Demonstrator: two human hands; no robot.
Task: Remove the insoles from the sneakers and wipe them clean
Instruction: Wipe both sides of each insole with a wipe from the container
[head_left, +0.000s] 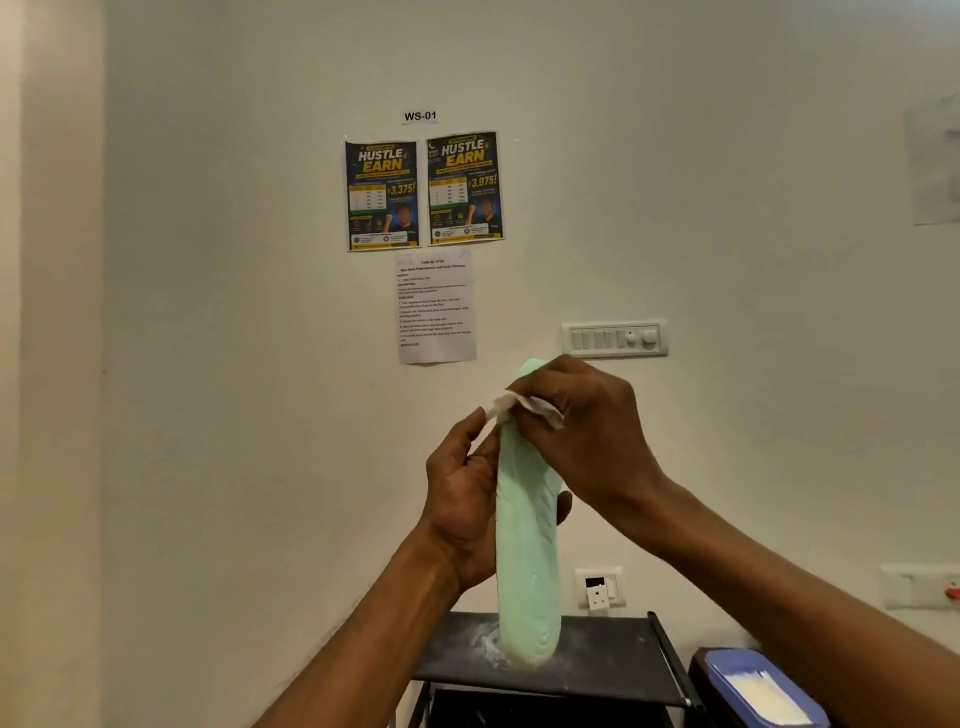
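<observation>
We held the green insole (527, 545) upright mid-frame in our left hand (460, 499); right hand (582, 436) pinched white wipe (511, 405) against its top.

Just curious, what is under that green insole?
A black shelf top with white dusty smears lies below the insole. Whether its lower end touches the shelf is hidden.

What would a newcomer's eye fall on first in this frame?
The mint-green insole, held upright at the centre: the left hand grips its middle while the right hand pinches a white wipe against its upper end. Next come the two dark posters on the wall above, and the blue tub at the lower right corner.
</observation>
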